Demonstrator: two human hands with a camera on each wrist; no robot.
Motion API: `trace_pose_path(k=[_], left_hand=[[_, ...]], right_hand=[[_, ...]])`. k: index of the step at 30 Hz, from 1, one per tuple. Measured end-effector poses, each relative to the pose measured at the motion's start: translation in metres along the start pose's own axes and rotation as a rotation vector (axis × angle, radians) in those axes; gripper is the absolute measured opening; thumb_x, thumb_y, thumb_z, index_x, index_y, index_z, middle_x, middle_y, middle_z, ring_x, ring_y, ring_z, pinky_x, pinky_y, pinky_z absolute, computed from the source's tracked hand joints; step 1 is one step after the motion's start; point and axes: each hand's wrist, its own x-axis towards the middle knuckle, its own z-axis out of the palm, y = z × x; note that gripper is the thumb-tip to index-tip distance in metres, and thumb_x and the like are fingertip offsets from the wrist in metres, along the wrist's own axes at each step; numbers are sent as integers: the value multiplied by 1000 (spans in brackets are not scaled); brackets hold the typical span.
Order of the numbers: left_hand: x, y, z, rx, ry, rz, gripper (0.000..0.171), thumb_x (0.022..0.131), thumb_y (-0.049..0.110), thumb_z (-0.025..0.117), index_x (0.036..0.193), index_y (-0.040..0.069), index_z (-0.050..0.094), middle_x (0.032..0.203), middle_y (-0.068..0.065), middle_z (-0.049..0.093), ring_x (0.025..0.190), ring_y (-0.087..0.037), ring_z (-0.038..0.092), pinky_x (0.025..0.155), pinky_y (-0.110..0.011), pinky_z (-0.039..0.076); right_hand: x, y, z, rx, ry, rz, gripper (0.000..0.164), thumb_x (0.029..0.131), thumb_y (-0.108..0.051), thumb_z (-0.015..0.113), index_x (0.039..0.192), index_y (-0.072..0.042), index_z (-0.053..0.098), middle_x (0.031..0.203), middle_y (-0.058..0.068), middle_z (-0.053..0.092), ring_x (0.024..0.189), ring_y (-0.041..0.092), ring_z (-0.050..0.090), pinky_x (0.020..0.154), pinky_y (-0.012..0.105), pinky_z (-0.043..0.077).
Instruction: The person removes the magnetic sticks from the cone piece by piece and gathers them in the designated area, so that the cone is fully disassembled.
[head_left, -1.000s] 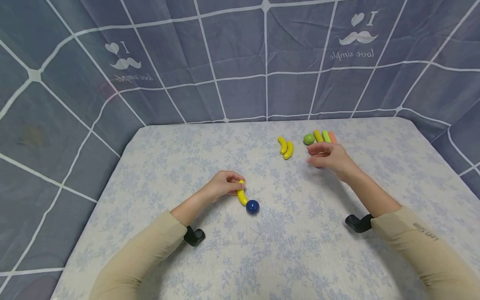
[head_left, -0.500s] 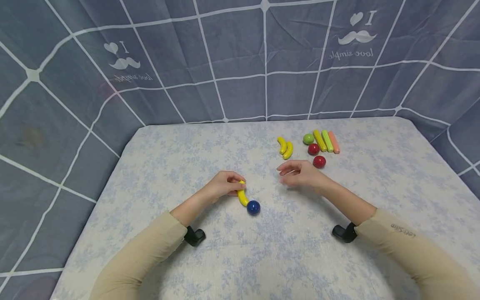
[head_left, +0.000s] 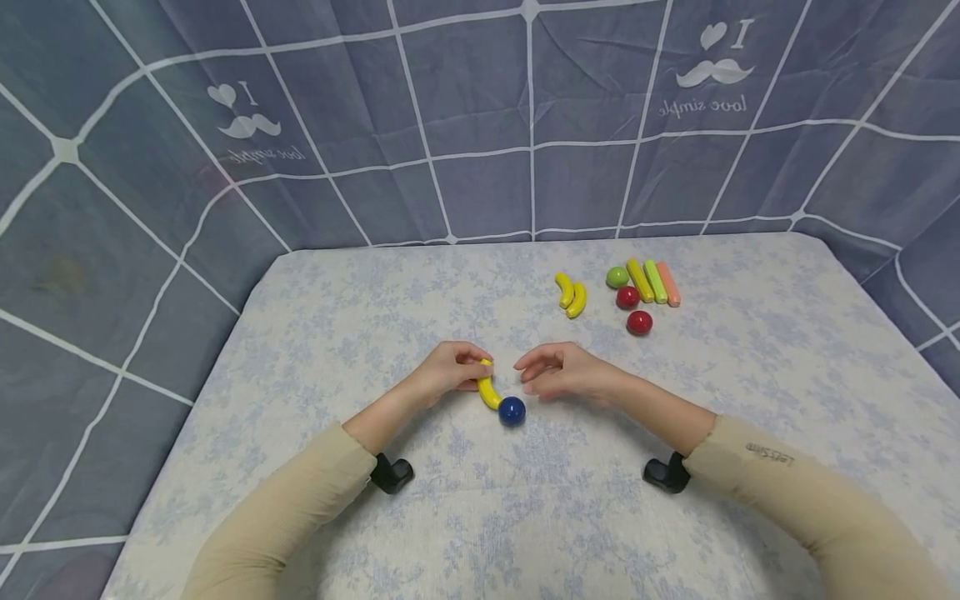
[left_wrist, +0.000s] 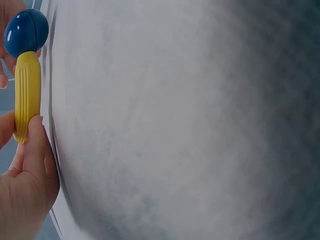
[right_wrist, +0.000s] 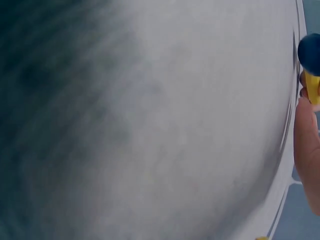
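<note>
My left hand [head_left: 448, 369] pinches one end of a yellow curved banana-shaped piece [head_left: 488, 390] between thumb and fingers. A glossy blue ball [head_left: 512, 411] sits at the piece's other end; in the left wrist view the blue ball [left_wrist: 26, 33] meets the tip of the yellow piece [left_wrist: 27, 90], and a seam line shows on it. My right hand [head_left: 566, 372] is just right of the ball, holding nothing, with fingers and thumb apart and pointing left. At the edge of the right wrist view, the blue ball [right_wrist: 311, 54] is partly cut off.
Two more yellow curved pieces [head_left: 571, 296] lie together farther back. Right of them are a green ball [head_left: 617, 277], two red balls [head_left: 639, 322] and straight sticks in yellow [head_left: 639, 281], light green [head_left: 656, 282] and orange [head_left: 668, 285]. A grey-blue curtain [head_left: 480, 117] hangs behind the table [head_left: 360, 300].
My right hand has come from the red balls at the back right, leftward and nearer, to beside the blue ball. The left hand keeps its pinch; the yellow piece and ball shifted slightly right.
</note>
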Motion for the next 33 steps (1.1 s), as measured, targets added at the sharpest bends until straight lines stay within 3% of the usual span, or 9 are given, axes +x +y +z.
trace_pose_path(k=[8, 22, 33], left_hand=[[-5, 10, 2, -52, 29, 19, 25, 88, 5, 63, 109, -7, 61, 89, -9, 56, 76, -15, 59, 76, -30, 54], [-2, 8, 6, -145, 120, 13, 25, 88, 6, 63, 110, -5, 61, 92, -8, 57, 77, -13, 58, 73, -25, 53], [-7, 14, 6, -344, 190, -66, 35, 88, 7, 63, 122, -1, 57, 104, -11, 56, 80, -13, 60, 76, -25, 53]], right_hand=[[0, -2, 6, 86, -43, 12, 44, 84, -8, 67, 121, 8, 52, 98, 10, 60, 85, 18, 62, 80, 37, 53], [0, -3, 7, 143, -43, 28, 41, 82, -2, 66, 119, 10, 52, 90, 7, 58, 83, 19, 61, 81, 39, 52], [0, -11, 6, 200, 16, 8, 35, 84, -1, 65, 117, 6, 54, 94, 9, 59, 83, 17, 63, 83, 40, 51]])
